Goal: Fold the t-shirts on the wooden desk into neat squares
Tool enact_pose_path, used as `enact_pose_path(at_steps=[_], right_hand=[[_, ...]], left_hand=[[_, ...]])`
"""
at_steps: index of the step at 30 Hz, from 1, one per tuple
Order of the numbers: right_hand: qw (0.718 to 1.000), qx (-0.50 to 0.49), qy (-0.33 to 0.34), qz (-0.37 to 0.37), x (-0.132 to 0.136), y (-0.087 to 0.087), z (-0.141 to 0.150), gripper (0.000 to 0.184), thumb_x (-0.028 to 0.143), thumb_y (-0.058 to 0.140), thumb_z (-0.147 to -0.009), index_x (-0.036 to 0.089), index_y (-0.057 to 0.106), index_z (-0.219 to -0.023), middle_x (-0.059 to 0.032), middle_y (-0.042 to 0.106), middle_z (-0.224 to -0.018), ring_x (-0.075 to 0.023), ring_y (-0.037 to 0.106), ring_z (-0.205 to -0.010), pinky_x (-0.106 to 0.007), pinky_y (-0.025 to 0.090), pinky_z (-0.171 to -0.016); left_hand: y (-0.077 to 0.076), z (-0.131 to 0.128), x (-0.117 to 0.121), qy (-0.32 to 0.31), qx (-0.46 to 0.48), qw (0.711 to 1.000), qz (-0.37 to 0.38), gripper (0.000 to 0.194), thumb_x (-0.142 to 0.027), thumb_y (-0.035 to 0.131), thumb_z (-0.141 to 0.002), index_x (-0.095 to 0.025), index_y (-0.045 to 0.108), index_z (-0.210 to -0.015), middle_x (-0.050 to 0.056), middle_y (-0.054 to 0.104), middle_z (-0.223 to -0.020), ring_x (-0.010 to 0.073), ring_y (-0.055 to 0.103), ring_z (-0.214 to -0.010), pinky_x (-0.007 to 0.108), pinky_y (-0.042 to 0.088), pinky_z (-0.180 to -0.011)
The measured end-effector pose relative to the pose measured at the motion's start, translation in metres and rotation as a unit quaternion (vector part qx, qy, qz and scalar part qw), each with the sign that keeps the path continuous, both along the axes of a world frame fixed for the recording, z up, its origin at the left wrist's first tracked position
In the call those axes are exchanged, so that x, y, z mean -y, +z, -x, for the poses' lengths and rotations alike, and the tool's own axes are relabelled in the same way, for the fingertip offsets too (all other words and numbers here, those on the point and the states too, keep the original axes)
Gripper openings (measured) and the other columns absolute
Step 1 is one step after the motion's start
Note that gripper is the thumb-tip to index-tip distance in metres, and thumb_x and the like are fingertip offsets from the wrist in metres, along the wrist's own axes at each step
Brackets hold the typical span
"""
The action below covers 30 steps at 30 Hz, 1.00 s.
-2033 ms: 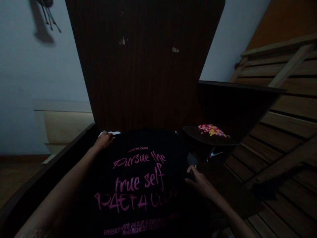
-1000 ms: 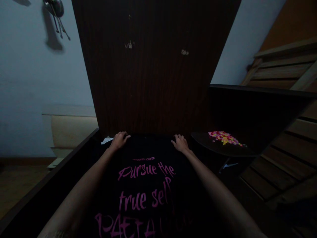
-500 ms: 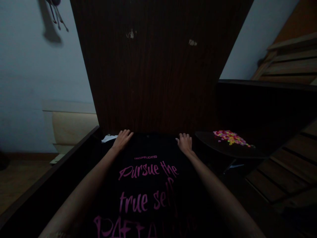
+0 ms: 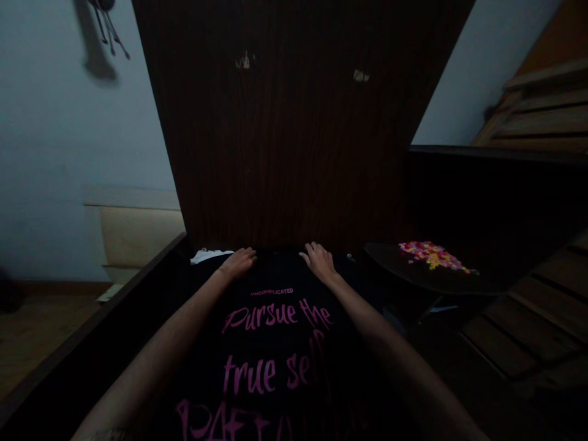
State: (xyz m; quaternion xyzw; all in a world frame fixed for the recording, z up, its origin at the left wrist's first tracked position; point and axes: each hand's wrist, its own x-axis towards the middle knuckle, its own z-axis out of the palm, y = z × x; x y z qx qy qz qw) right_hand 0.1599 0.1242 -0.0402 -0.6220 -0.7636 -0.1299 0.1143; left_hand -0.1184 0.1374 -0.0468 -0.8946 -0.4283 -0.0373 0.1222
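Note:
A black T-shirt (image 4: 275, 340) with pink lettering lies spread out before me, its collar end toward the dark wooden panel. My left hand (image 4: 239, 262) rests on the upper left of the shirt near the collar, fingers stretched out and pointing right. On the other side of the collar, my right hand (image 4: 319, 261) lies on the cloth with its thumb apart from the fingers. Both hands look open on the fabric. A white cloth-like piece (image 4: 209, 255) shows just left of my left hand. Dim light hides the shirt's lower and side edges.
The dark wooden panel (image 4: 285, 141) rises behind the shirt. At the right, a rounded dark shelf (image 4: 390, 266) bears a pile of small pink, red and yellow pieces (image 4: 434, 254). A dark board edge (image 4: 114, 300) runs along the left, and wooden slats (image 4: 542, 312) stand at the far right.
Both hands have moved inward along the shirt's top, closer to the collar and to each other. More of the white piece at the left now shows. The shirt lies much the same.

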Motion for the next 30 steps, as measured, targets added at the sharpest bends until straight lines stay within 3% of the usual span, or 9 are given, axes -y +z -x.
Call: enact_pose_path(at_steps=[4, 7, 10, 13, 17, 22, 26, 30], right_hand=[[0.999, -0.009, -0.031, 0.012, -0.005, 0.002, 0.005, 0.032, 0.039, 0.040, -0.101, 0.018, 0.060, -0.115, -0.0139, 0.066, -0.115, -0.0238, 0.062, -0.105, -0.030, 0.047, -0.079], [0.997, -0.028, -0.065, 0.035, -0.007, 0.004, 0.008, 0.035, 0.039, 0.039, -0.101, 0.018, 0.064, -0.112, -0.0148, 0.068, -0.113, -0.0249, 0.065, -0.102, -0.031, 0.047, -0.078], [0.993, -0.044, -0.090, 0.056, -0.008, 0.006, 0.012, 0.038, 0.041, 0.039, -0.100, 0.017, 0.068, -0.109, -0.0163, 0.070, -0.110, -0.0263, 0.067, -0.100, -0.032, 0.047, -0.077], [0.991, -0.058, -0.099, 0.063, -0.005, 0.005, 0.016, 0.040, 0.039, 0.037, -0.101, 0.017, 0.069, -0.107, -0.0170, 0.070, -0.107, -0.0258, 0.068, -0.098, -0.032, 0.047, -0.078], [0.997, -0.059, -0.010, 0.045, 0.001, -0.002, 0.019, 0.033, 0.034, 0.038, -0.100, 0.019, 0.067, -0.108, -0.0129, 0.070, -0.108, -0.0234, 0.066, -0.098, -0.031, 0.047, -0.081], [0.992, -0.078, 0.099, -0.004, -0.003, -0.015, 0.026, 0.032, 0.018, 0.043, -0.094, 0.016, 0.063, -0.118, -0.0137, 0.064, -0.118, -0.0232, 0.056, -0.112, -0.032, 0.046, -0.091], [0.973, -0.138, 0.182, -0.024, -0.010, -0.025, 0.031, 0.045, 0.007, 0.044, -0.085, 0.013, 0.059, -0.127, -0.0127, 0.062, -0.120, -0.0221, 0.053, -0.114, -0.035, 0.042, -0.102], [0.952, -0.182, 0.244, -0.038, -0.009, -0.031, 0.033, 0.041, 0.002, 0.045, -0.081, 0.015, 0.063, -0.115, -0.0103, 0.062, -0.115, -0.0215, 0.054, -0.110, -0.037, 0.043, -0.102]], left_hand=[[-0.009, -0.002, 0.004, 0.066, 0.055, 0.996, -0.030, 0.028, -0.009, 0.035, -0.094, -0.013, 0.060, -0.108, 0.016, 0.061, -0.114, 0.0247, 0.059, -0.106, 0.038, 0.045, -0.093], [-0.021, -0.006, 0.012, 0.092, 0.087, 0.991, -0.030, 0.034, -0.005, 0.035, -0.091, -0.016, 0.056, -0.117, 0.013, 0.061, -0.117, 0.0219, 0.061, -0.105, 0.035, 0.048, -0.092], [-0.033, -0.011, 0.022, 0.089, 0.130, 0.987, 0.018, 0.046, -0.003, 0.038, -0.088, -0.018, 0.049, -0.130, 0.011, 0.062, -0.125, 0.0188, 0.063, -0.109, 0.031, 0.049, -0.095], [-0.040, -0.014, 0.034, 0.078, 0.168, 0.981, 0.063, 0.042, -0.012, 0.037, -0.093, -0.013, 0.049, -0.134, 0.015, 0.054, -0.141, 0.0220, 0.055, -0.127, 0.035, 0.044, -0.106], [-0.040, -0.015, 0.053, 0.082, 0.191, 0.977, 0.042, 0.040, -0.026, 0.035, -0.098, -0.011, 0.056, -0.128, 0.016, 0.049, -0.147, 0.0256, 0.043, -0.138, 0.043, 0.034, -0.116], [-0.043, -0.013, 0.084, 0.120, 0.204, 0.971, 0.043, 0.043, -0.033, 0.035, -0.098, -0.010, 0.058, -0.127, 0.018, 0.051, -0.145, 0.0269, 0.042, -0.139, 0.044, 0.036, -0.114], [-0.051, -0.015, 0.111, 0.091, 0.215, 0.970, 0.068, 0.047, -0.039, 0.033, -0.099, -0.011, 0.059, -0.127, 0.017, 0.051, -0.145, 0.0255, 0.042, -0.140, 0.043, 0.036, -0.115], [-0.053, -0.013, 0.135, 0.055, 0.232, 0.969, 0.063, 0.044, -0.038, 0.034, -0.100, -0.016, 0.059, -0.128, 0.012, 0.055, -0.143, 0.0232, 0.045, -0.137, 0.043, 0.036, -0.115]])
